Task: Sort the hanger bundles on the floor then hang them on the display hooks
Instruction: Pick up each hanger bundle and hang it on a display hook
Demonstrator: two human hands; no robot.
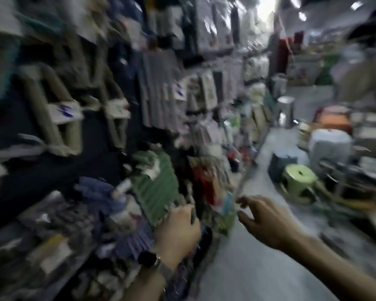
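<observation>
Heavy motion blur, so I'm keeping the details coarse. I'm standing in a shop aisle and facing the display wall on my left.

My left hand (178,231) is reaching in low. Its fingers are curling at the bottom corner of the green hanger bundle (154,192), and it looks like I'm gripping that corner. The green bundle is sitting up against the display, with a purple bundle (96,190) just beside it on the left. More beige hanger bundles (50,118) are hanging higher up the wall.

My right hand (263,222) is hovering out over the floor (248,274) with its fingers loosely spread, and I can't see anything in it. Its fingertips are close to a thin pale rod (245,181). I can't tell whether they're touching it.

My read is that I'm hanging or straightening the green bundle. To do that well:
- I should be bringing the right hand in to support the bundle's weight.
- I should be finding the hook by feel before letting go.
- I should be keeping green with green and not snagging the neighbouring packs.

White tags (65,111) on the beige bundles are showing blue marks, but the blur is making them unreadable. No brand or other writing can be read. A green stool (300,181) is sitting further along the aisle on the right.
</observation>
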